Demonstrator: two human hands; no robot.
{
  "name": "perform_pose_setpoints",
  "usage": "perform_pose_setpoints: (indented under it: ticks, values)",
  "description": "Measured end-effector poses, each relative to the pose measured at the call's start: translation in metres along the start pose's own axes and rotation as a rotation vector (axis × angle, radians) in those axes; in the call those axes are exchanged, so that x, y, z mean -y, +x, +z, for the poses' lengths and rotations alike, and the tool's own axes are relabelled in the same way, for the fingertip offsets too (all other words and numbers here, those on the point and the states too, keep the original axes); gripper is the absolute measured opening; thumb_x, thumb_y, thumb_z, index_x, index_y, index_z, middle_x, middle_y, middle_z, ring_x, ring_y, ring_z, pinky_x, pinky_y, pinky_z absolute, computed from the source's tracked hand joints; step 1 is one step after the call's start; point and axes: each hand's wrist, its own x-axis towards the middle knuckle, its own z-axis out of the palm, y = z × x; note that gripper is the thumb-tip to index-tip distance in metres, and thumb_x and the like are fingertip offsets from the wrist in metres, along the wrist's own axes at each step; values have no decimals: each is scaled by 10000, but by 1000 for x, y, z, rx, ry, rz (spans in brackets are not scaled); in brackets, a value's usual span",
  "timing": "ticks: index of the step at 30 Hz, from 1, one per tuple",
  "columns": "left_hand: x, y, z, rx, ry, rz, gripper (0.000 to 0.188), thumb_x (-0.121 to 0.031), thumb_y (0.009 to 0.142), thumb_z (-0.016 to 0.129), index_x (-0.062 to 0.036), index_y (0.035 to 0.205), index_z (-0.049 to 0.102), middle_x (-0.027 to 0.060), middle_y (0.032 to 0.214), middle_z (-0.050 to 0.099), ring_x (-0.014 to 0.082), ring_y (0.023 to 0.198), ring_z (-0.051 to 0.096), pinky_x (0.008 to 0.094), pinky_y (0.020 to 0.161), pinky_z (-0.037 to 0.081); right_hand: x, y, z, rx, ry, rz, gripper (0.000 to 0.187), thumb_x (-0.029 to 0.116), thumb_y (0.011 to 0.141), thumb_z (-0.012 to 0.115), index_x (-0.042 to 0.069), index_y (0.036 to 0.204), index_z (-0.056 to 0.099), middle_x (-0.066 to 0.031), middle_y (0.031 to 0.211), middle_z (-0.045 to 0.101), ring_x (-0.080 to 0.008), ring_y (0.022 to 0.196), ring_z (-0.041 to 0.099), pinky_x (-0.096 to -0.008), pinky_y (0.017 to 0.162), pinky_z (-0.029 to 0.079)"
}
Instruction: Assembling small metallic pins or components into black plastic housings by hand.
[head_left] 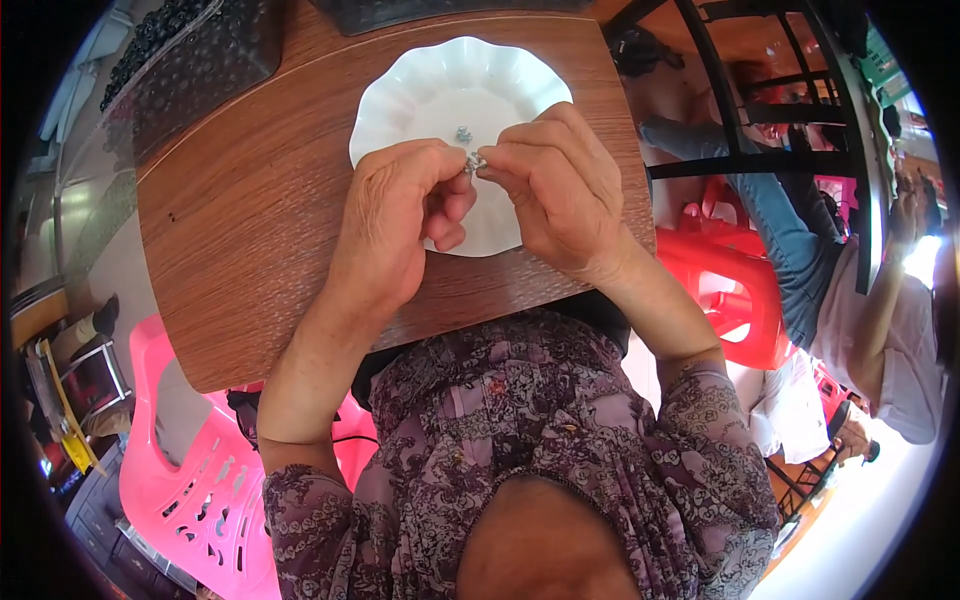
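Over a white plate (400, 105) with a scalloped rim, my two hands meet fingertip to fingertip. Between them is a small silvery metal piece (475, 163), too small for me to tell its kind. My left hand (395, 205) pinches it from the left with thumb and forefinger, the other fingers curled. From the right, my right hand (560, 190) pinches the same piece, its fingers bent together. Another small silvery piece (463, 133) lies on the plate just beyond my fingertips. My hands cover part of the plate's near half.
The plate stands on a brown wooden table (240, 230). A clear bin (215, 60) of small dark round parts is at the far left, and a dark tray (440, 12) at the far edge. Pink chair (195, 500) left, red stool (715, 290) right; a seated person (880, 330) beyond.
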Motion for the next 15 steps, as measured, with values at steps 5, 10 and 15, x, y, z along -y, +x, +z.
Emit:
perform_pose_setpoints:
  ticks: [5, 10, 15]
  values:
    - [-5, 0, 3, -43, -33, -42, 234, -150, 841, 479, -21, 647, 485, 14, 566, 425, 74, 483, 355, 228, 446, 303, -3, 0, -3, 40, -8, -15, 240, -38, 634, 700, 8, 849, 605, -86, 755, 577, -221, 625, 512, -290, 539, 417]
    - [-1, -2, 9, -148, 366, 279, 229, -139, 865, 479, -5, 679, 493, 1, 593, 451, 77, 533, 398, 226, 486, 326, 8, 2, -8, 139, 291, 468, 108, 61, 782, 656, -5, 852, 607, -58, 758, 590, -124, 696, 547, -244, 611, 440]
    - [0, -5, 9, -140, 610, 420, 213, -149, 881, 508, 5, 733, 506, 7, 613, 478, 93, 575, 448, 252, 518, 370, 16, 3, -8, 70, 525, 743, 100, 66, 782, 652, -20, 801, 607, -82, 734, 563, -146, 653, 534, -258, 586, 434]
